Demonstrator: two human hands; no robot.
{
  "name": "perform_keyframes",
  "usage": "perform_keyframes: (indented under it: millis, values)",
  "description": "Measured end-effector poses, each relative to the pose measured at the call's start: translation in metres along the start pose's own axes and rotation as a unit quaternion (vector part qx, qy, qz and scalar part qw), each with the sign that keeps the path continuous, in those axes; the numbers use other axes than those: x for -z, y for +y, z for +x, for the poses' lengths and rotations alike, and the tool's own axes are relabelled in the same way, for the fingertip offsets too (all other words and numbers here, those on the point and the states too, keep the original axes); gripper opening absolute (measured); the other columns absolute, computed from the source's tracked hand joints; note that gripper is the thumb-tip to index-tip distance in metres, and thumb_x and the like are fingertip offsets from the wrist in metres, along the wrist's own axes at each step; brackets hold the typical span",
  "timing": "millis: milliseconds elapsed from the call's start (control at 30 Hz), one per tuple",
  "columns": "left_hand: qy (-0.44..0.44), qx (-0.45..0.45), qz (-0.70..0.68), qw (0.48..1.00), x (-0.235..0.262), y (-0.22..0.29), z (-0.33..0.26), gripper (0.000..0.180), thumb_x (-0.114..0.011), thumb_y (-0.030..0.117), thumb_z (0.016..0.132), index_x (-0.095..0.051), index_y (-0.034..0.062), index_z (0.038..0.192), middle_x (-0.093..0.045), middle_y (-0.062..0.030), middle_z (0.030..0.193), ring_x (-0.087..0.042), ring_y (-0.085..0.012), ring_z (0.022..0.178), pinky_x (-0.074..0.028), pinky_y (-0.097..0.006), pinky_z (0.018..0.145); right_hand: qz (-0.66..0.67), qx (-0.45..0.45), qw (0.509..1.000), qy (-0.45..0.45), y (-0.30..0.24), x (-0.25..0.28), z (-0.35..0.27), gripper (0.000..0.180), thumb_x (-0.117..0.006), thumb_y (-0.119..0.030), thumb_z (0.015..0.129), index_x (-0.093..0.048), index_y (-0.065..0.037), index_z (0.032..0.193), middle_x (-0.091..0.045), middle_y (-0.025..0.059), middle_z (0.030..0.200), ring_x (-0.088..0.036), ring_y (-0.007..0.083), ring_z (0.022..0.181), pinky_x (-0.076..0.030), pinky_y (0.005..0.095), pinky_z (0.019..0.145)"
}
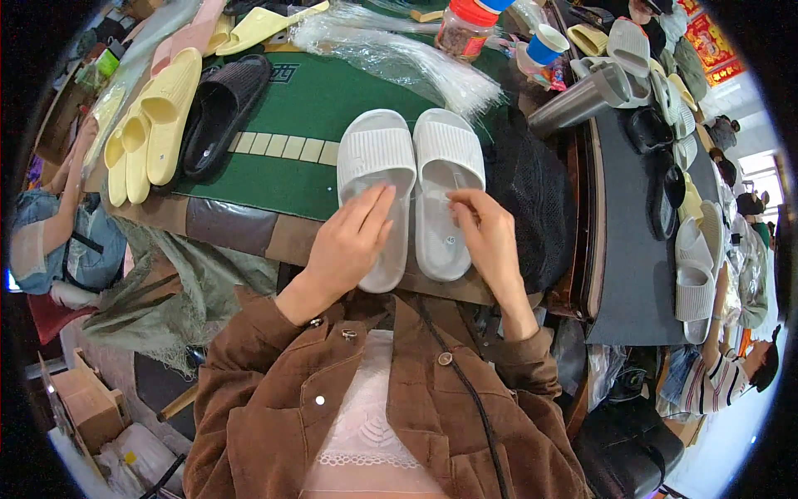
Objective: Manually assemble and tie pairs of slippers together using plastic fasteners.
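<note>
A pair of pale grey slide slippers lies side by side in front of me, toes pointing away, with ribbed straps. My left hand (353,229) is over the left slipper (386,262), its fingers stretched toward the strap opening and the thumb apart below them. Over the right slipper (445,254) my right hand (489,229) has its index finger and thumb bent close together near the inside of the strap. Whatever may be between those fingertips is too small to make out. The slippers rest on a green mat (307,108) at the table's near edge.
Yellow slippers (170,125) and a black slipper (224,112) lie left. Clear plastic strands (465,87), a red-lidded jar (464,32) and a steel tumbler (582,100) are beyond. Cream tiles (283,147) form a row. Other people sit at both sides; more slippers (695,266) line the right-hand table.
</note>
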State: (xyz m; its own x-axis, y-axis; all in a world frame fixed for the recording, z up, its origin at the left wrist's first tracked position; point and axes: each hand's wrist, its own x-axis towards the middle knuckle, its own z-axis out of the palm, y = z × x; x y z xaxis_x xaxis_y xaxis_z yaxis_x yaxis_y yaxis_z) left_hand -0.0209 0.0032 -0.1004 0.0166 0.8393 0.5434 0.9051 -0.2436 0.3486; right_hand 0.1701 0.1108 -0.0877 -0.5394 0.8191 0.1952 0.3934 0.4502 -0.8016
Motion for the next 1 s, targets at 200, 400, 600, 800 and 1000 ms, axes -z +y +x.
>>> perform_keyframes:
  millis: [200, 400, 600, 800, 1000]
  values:
    - [-0.055, 0.037, 0.005, 0.998, -0.017, -0.002, 0.020, 0.078, -0.063, 0.040, 0.082, -0.033, -0.0123, 0.131, -0.047, -0.0278, 0.120, -0.051, -0.0428, 0.105, -0.042, -0.045, 0.093, -0.159, 0.121, 0.979, 0.023, 0.004, -0.022, 0.027, 0.024, -0.053, -0.007, 0.086, -0.056, 0.006, 0.106, -0.059, 0.0233, 0.102, -0.055, 0.0403, 0.098, -0.044, 0.0460, 0.085]
    - [-0.128, 0.102, 0.016, 0.986, -0.040, -0.003, 0.040, 0.091, -0.068, 0.054, 0.071, -0.039, -0.0133, 0.124, -0.049, -0.0299, 0.119, -0.053, -0.0444, 0.104, -0.044, -0.047, 0.090, -0.115, -0.017, 0.991, -0.063, 0.007, -0.035, 0.062, 0.030, -0.041, -0.016, 0.088, -0.060, 0.007, 0.087, -0.060, 0.0314, 0.088, -0.058, 0.0464, 0.083, -0.044, 0.0520, 0.077]
    - [-0.288, 0.259, -0.102, 0.916, -0.030, 0.000, 0.073, 0.068, -0.063, 0.045, 0.078, -0.050, -0.0110, 0.115, -0.055, -0.0318, 0.108, -0.058, -0.0435, 0.095, -0.049, -0.048, 0.081, -0.096, -0.027, 0.993, -0.069, 0.020, -0.039, 0.060, 0.031, -0.040, -0.018, 0.088, -0.059, 0.008, 0.088, -0.060, 0.0314, 0.087, -0.058, 0.0462, 0.084, -0.043, 0.0514, 0.077]
    - [-0.174, 0.211, -0.031, 0.961, -0.054, -0.005, 0.059, 0.054, -0.055, 0.035, 0.086, -0.049, -0.0107, 0.114, -0.056, -0.0333, 0.108, -0.059, -0.0457, 0.092, -0.050, -0.051, 0.078, -0.075, 0.005, 0.997, -0.028, 0.012, -0.036, 0.050, 0.028, -0.046, -0.018, 0.089, -0.058, 0.007, 0.089, -0.060, 0.0306, 0.092, -0.057, 0.0456, 0.086, -0.043, 0.0508, 0.076]
    - [-0.273, 0.257, -0.060, 0.925, -0.043, -0.007, 0.067, 0.060, -0.046, 0.043, 0.090, -0.049, -0.0118, 0.114, -0.054, -0.0343, 0.111, -0.059, -0.0465, 0.093, -0.049, -0.050, 0.080, -0.115, 0.072, 0.990, 0.034, -0.029, -0.001, 0.035, 0.019, -0.056, -0.016, 0.087, -0.064, -0.001, 0.095, -0.065, 0.0189, 0.091, -0.063, 0.0362, 0.082, -0.050, 0.0423, 0.068]
